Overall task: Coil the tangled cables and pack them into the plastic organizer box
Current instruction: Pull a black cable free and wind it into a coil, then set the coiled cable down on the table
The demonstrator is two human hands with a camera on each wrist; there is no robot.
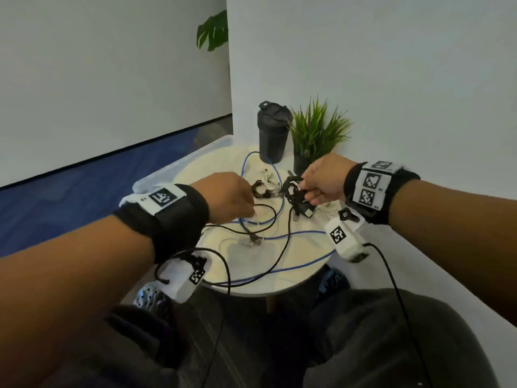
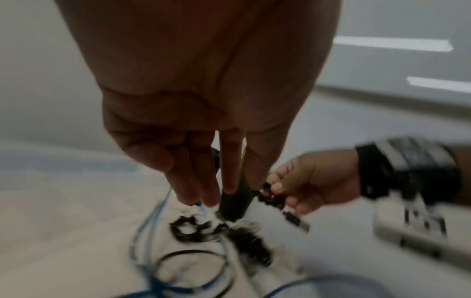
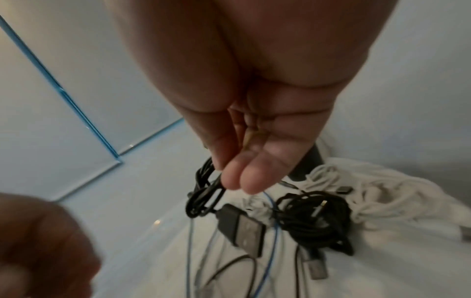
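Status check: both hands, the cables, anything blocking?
Right hand pinches coiled black cable. Left hand open, fingers down over blue cable. Cables tangled on table; tumbler and plant crowd behind.

Cables (image 1: 268,219) lay spread on the table (image 1: 293,278) — bottle (image 1: 272,133) and plant (image 1: 316,133) stood behind them, box (image 1: 179,166) at left.

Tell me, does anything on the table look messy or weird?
Yes. The cables are a tangle: a blue cable and black cable loop loosely across the table, and both run over its near edge. The right hand pinches a half-coiled black bundle.
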